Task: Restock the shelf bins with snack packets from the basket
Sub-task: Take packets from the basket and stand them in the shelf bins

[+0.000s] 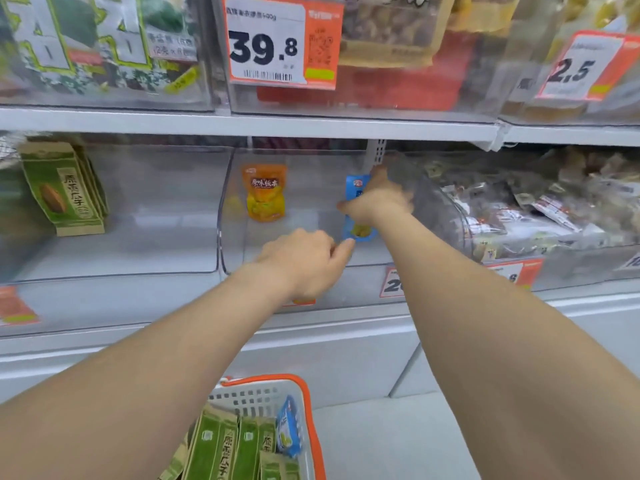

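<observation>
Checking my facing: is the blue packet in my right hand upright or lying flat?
Upright. The right hand grips the blue packet at its middle, long side vertical, and the left hand touches its bottom corner.

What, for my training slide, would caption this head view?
Right hand holds blue packet upright in clear bin, left hand at its lower corner, basket below.

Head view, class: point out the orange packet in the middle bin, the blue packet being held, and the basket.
orange packet (265, 192): head view, centre of its front face.
blue packet (360, 233): head view, its lower end.
basket (312, 431): head view, orange rim on its right side.
</observation>
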The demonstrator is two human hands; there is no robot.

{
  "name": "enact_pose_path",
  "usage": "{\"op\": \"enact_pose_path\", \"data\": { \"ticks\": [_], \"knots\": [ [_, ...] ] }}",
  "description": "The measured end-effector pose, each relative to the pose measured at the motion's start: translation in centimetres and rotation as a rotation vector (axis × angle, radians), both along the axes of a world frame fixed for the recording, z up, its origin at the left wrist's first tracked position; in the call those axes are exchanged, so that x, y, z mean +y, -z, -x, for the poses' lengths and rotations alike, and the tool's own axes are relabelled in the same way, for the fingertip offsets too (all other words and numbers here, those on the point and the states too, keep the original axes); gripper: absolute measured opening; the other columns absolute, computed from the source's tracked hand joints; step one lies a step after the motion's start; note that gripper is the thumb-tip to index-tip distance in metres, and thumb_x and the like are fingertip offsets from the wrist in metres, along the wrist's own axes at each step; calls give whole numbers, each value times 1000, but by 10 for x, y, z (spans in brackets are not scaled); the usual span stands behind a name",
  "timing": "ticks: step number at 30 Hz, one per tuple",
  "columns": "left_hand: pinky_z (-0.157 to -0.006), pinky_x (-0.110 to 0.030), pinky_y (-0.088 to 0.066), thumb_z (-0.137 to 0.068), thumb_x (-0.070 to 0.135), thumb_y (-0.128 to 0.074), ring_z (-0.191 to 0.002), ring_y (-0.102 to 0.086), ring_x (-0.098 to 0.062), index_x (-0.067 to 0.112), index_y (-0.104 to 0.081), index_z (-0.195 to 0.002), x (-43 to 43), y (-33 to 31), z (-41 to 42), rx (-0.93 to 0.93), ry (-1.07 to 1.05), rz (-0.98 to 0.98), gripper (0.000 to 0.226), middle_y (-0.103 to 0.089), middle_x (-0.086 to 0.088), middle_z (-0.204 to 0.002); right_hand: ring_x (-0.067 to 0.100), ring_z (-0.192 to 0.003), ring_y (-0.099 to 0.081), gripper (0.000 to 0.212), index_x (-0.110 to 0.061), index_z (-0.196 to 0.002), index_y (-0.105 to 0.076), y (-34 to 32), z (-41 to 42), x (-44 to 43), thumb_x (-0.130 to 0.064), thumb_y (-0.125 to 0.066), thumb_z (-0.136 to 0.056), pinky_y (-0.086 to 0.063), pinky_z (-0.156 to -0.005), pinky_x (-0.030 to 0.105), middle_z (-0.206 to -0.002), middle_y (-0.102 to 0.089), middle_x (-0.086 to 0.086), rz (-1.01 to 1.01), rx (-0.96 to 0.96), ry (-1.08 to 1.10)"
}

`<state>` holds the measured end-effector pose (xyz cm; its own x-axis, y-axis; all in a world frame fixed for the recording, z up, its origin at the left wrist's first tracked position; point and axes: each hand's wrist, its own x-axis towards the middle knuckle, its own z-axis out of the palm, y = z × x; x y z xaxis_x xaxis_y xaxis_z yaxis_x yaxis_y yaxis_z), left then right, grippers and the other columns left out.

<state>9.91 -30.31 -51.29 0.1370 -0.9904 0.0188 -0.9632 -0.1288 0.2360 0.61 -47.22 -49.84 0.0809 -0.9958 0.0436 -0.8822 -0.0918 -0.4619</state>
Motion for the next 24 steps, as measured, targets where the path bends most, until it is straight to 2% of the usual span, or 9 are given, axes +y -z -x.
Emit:
{"op": "enact_pose_path", "data": {
  "ticks": [2, 5, 7, 9, 12, 15, 19, 24],
  "knots": [
    [-93, -45, -49, -92, 72, -3, -102, -58, -39, 15, -64, -102, -7, 5, -1, 18, 51, -205, 85, -69, -15, -118, 37, -128, -48, 94, -26, -152, -25, 3, -3, -12, -50, -76, -77, -39, -81, 38, -128, -60, 9, 106, 21, -15],
    [-107, -44, -45, -104, 64, -12, -108, -57, -36, 16, -73, -112, -13, 0, -2, 130, 13, -341, 78, -63, -14, -121, 39, -119, -59, 103, -25, -161, -12, 5, -10, -27, -43, -78, -83, -44, -75, 38, -140, -51, 17, 113, -134, -27],
    [-108, -42, -44, -106, 62, -13, -109, -56, -34, 15, -72, -117, -15, -2, -2, 181, 12, -370, 76, -60, -12, -120, 38, -119, -60, 106, -21, -163, -6, 7, -11, -31, -44, -77, -88, -44, -74, 36, -146, -44, 19, 84, -208, -22],
    [-108, -42, -44, -106, 62, -14, -109, -57, -34, 14, -72, -116, -16, 1, -1, 202, 8, -364, 75, -62, -13, -121, 38, -118, -61, 105, -18, -164, -5, 10, -11, -34, -43, -76, -91, -46, -76, 36, -146, -43, 22, 90, -200, -15],
    [-106, -43, -46, -106, 62, -16, -107, -58, -35, 14, -72, -113, -16, 2, -2, 215, 0, -338, 75, -62, -15, -113, 40, -114, -63, 100, -13, -162, -11, 15, -12, -40, -42, -75, -92, -55, -83, 41, -139, -47, 26, 125, -141, -14],
    [-104, -42, -47, -104, 64, -16, -102, -60, -33, 15, -75, -105, -16, 2, -3, 228, -3, -317, 76, -63, -12, -99, 37, -117, -60, 95, -6, -157, -18, 16, -11, -42, -41, -76, -91, -56, -86, 42, -131, -55, 22, 155, -121, -12],
    [-101, -41, -49, -103, 67, -16, -97, -62, -31, 17, -77, -97, -14, 2, -4, 232, 3, -312, 79, -64, -10, -94, 36, -112, -64, 91, -3, -151, -22, 15, -11, -39, -35, -80, -89, -56, -80, 39, -121, -62, 18, 224, -83, -1],
    [-101, -40, -49, -102, 69, -17, -98, -62, -29, 18, -78, -95, -14, 4, -5, 244, 14, -308, 80, -66, -9, -98, 39, -112, -66, 89, -3, -157, -17, 17, -12, -38, -19, -76, -92, -48, -70, 38, -122, -65, 19, 287, -8, 35]
  ]
}}
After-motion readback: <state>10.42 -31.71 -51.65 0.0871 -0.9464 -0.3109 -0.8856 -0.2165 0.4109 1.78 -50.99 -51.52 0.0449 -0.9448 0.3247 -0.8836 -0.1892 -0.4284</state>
